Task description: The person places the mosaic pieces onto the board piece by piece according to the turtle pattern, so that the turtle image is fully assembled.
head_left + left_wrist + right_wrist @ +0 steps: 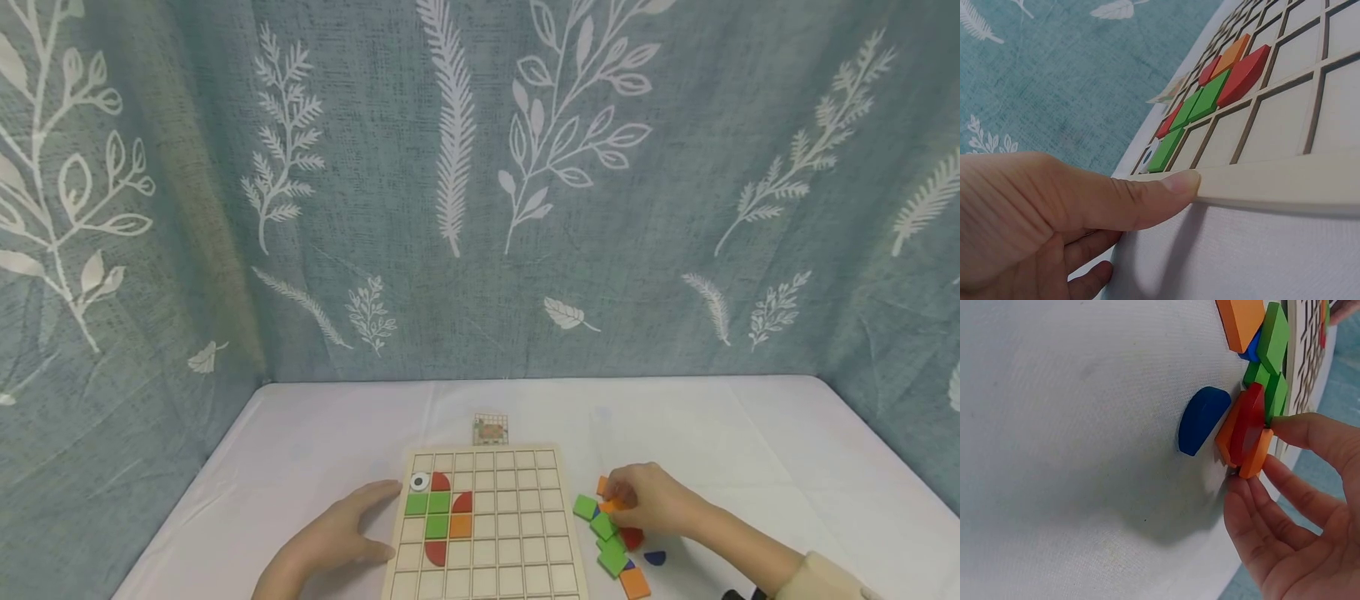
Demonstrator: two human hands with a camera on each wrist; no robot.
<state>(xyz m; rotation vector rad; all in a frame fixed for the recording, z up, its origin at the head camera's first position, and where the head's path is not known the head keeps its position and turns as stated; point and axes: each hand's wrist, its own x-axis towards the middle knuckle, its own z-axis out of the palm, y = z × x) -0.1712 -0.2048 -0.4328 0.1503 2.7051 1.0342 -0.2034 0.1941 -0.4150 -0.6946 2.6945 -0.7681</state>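
A wooden grid board (517,527) lies flat on the table with several coloured tiles set in its cells at the left. Among them are an eye tile (419,482), green squares (438,502), an orange square (461,525) and red quarter-rounds (436,553). My left hand (337,533) is beside the board's left edge; its thumb (1172,186) touches the frame, fingers spread. To the right of the board, my right hand (651,500) is over a loose tile pile, its thumb and fingertips pinching an orange tile (1256,454) next to a red piece (1249,424).
Loose green squares (612,561), an orange square (635,583) and a blue rounded piece (655,557) lie on the white table (712,433). A small picture card (491,429) lies beyond the board. A leaf-patterned curtain (480,292) borders the table's back and sides.
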